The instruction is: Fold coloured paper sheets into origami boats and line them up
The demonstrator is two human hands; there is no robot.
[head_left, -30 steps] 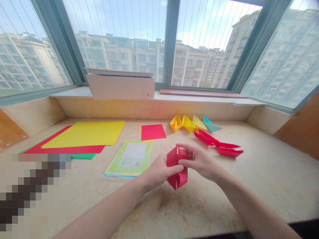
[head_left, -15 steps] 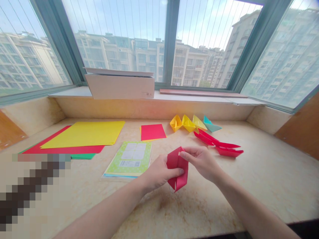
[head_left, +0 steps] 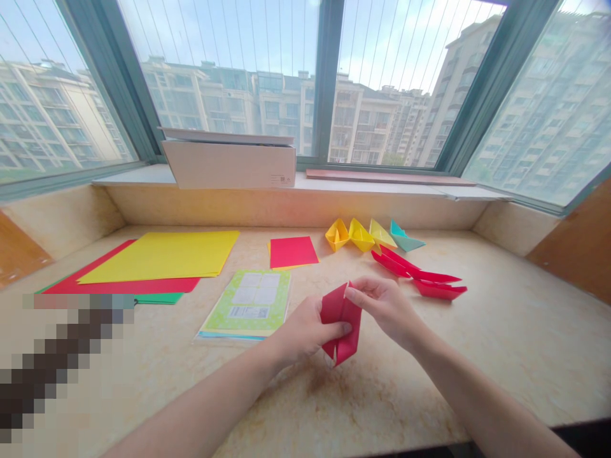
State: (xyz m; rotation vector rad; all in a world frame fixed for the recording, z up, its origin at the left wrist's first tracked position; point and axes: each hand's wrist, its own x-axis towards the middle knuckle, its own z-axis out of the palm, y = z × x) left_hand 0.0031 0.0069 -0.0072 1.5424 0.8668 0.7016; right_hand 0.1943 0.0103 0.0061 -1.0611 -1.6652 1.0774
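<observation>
A folded piece of red paper (head_left: 352,317) is held up over the counter between both hands. My left hand (head_left: 310,327) grips its left side, the thumb lying across the front and the other fingers hidden behind. At the paper's upper corner, my right hand (head_left: 382,305) pinches the edge between thumb and forefinger. A crease or slit runs down the middle of the paper, with a gap at its bottom end. Just beyond my right hand lie red folded-paper boats (head_left: 439,289).
At the back stand yellow paper boats (head_left: 361,235) and a blue-green one (head_left: 405,239). Red square sheets (head_left: 292,252), a green paper packet (head_left: 251,302) and large yellow sheets (head_left: 162,256) lie leftward. A white box (head_left: 229,165) sits on the sill. Pixelation covers the lower left.
Both hands keep their hold on the red paper. The right fingertips and the paper's top corner have shifted very slightly; the rest looks the same.
</observation>
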